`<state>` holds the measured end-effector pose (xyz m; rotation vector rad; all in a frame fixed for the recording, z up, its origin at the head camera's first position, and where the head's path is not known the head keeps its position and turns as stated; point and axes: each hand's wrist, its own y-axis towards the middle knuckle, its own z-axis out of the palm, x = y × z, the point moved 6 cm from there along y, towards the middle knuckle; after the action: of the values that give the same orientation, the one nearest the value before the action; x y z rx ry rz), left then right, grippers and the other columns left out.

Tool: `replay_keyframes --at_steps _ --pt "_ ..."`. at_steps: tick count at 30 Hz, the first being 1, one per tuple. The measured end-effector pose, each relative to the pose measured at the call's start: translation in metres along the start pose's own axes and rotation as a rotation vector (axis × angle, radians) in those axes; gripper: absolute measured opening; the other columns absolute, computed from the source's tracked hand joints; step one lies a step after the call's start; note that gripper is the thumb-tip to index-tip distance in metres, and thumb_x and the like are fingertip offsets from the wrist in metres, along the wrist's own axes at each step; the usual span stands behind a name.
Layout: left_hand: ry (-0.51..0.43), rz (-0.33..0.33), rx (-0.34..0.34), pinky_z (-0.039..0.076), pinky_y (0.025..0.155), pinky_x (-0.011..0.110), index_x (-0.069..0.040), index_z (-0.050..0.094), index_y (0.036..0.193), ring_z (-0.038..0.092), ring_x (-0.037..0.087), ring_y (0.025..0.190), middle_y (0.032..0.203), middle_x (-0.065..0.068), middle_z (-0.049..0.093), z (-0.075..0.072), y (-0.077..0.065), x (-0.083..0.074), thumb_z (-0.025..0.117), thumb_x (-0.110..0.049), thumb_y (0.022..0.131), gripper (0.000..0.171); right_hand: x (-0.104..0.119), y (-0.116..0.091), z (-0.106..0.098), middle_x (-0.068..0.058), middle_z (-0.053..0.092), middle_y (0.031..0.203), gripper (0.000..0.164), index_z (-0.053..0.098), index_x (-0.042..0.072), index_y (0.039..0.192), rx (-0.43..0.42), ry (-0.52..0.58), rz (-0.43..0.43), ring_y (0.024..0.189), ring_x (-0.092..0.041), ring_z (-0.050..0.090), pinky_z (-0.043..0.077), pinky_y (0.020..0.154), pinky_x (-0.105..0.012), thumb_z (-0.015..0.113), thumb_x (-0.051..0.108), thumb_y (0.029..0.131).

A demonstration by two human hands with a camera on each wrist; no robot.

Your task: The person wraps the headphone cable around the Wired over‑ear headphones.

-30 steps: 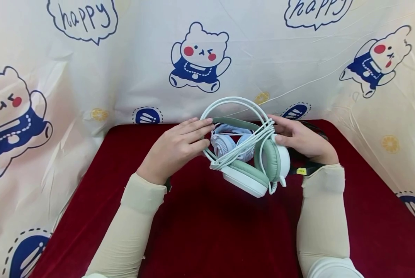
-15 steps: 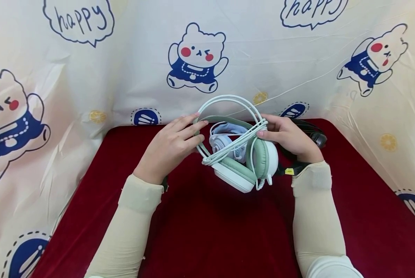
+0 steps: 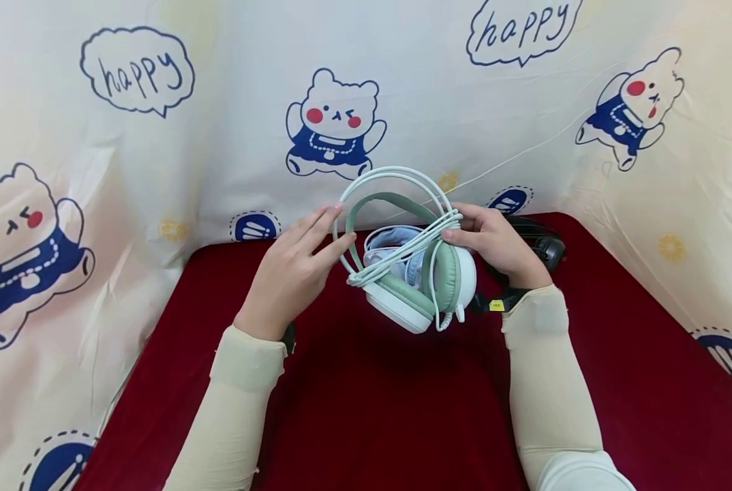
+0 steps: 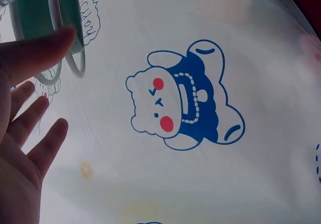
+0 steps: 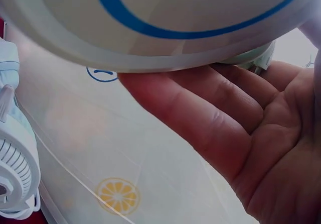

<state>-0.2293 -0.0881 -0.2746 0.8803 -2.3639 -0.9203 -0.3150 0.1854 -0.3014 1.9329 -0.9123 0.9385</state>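
White and green headphones hang tilted over the table, their white cable wound across the middle of the frame. My right hand holds them by the right side, thumb in front and fingers behind; in the right wrist view those fingers lie under the white ear cup. On the other side, my left hand reaches toward the headband with straight, spread fingers. In the left wrist view its thumb overlaps the green inner band while the other fingers stand free.
Light blue headphones sit behind, partly hidden by the held pair. Black headphones lie at the back right, partly behind my right hand. A dark red cloth covers the table, and a printed curtain encloses it.
The headphones and my right hand have shifted left. My left hand's fingers have straightened and spread at the headband. The head view has tilted up slightly.
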Motion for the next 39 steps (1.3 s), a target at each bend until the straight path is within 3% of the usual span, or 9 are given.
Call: replay_keyframes --at_steps 8,19,22,26,30,34,39 --pt "-0.016 -0.168 -0.143 0.041 0.102 0.042 -0.004 0.067 0.123 0.057 0.030 0.118 0.125 0.015 0.063 -0.007 -0.006 0.000 0.074 -0.015 0.087 0.038 0.000 -0.003 -0.007 -0.010 0.068 0.099 0.046 0.055 0.004 0.136 -0.072 -0.006 0.009 0.086 -0.021 0.062 0.053 0.073 -0.028 0.065 0.020 0.094" --pt "-0.087 -0.367 -0.051 0.054 0.085 0.042 -0.005 0.058 0.134 0.066 0.027 0.097 0.114 0.013 0.069 0.010 -0.026 -0.003 0.060 -0.026 0.097 0.042 -0.002 0.004 0.001 -0.012 0.066 0.098 0.047 0.054 0.004 0.135 -0.087 0.046 0.015 0.086 -0.023 0.063 0.054 0.072 -0.029 0.066 0.022 0.094" --pt "-0.189 -0.448 -0.014 0.055 0.081 0.042 -0.006 0.054 0.137 0.066 0.026 0.093 0.115 0.012 0.068 0.014 -0.034 -0.003 0.057 -0.026 0.099 0.043 -0.006 0.007 0.006 -0.013 0.065 0.098 0.048 0.054 0.003 0.135 -0.070 0.050 0.030 0.085 -0.023 0.062 0.055 0.071 -0.030 0.066 0.023 0.094" --pt "-0.420 -0.567 0.047 0.051 0.089 0.044 -0.010 0.042 0.144 0.064 0.025 0.104 0.127 0.011 0.062 0.023 -0.043 -0.002 0.049 -0.028 0.103 0.046 -0.010 0.012 0.016 -0.013 0.065 0.098 0.048 0.053 0.003 0.136 -0.066 0.085 0.034 0.083 -0.021 0.065 0.057 0.071 -0.032 0.065 0.023 0.094" --pt "-0.620 -0.663 0.046 0.048 0.094 0.044 -0.013 0.032 0.149 0.061 0.024 0.111 0.135 0.010 0.055 0.030 -0.049 0.000 0.046 -0.033 0.104 0.051 -0.014 0.018 0.030 -0.014 0.066 0.101 0.050 0.052 0.005 0.138 -0.073 0.124 0.049 0.084 -0.020 0.066 0.057 0.072 -0.034 0.066 0.026 0.094" --pt "-0.711 -0.716 -0.002 0.050 0.092 0.042 -0.017 0.030 0.150 0.062 0.023 0.109 0.136 0.008 0.051 0.032 -0.054 0.006 0.049 -0.036 0.102 0.054 -0.017 0.022 0.045 -0.015 0.067 0.106 0.052 0.051 0.006 0.139 -0.099 0.134 0.069 0.086 -0.021 0.066 0.057 0.070 -0.035 0.066 0.029 0.094" --pt "-0.721 -0.771 -0.064 0.050 0.092 0.042 -0.020 0.034 0.148 0.063 0.023 0.108 0.133 0.006 0.052 0.031 -0.059 0.022 0.047 -0.040 0.102 0.052 -0.017 0.029 0.064 -0.015 0.066 0.112 0.053 0.050 0.008 0.140 -0.131 0.160 0.062 0.089 -0.023 0.066 0.057 0.071 -0.039 0.066 0.031 0.094"
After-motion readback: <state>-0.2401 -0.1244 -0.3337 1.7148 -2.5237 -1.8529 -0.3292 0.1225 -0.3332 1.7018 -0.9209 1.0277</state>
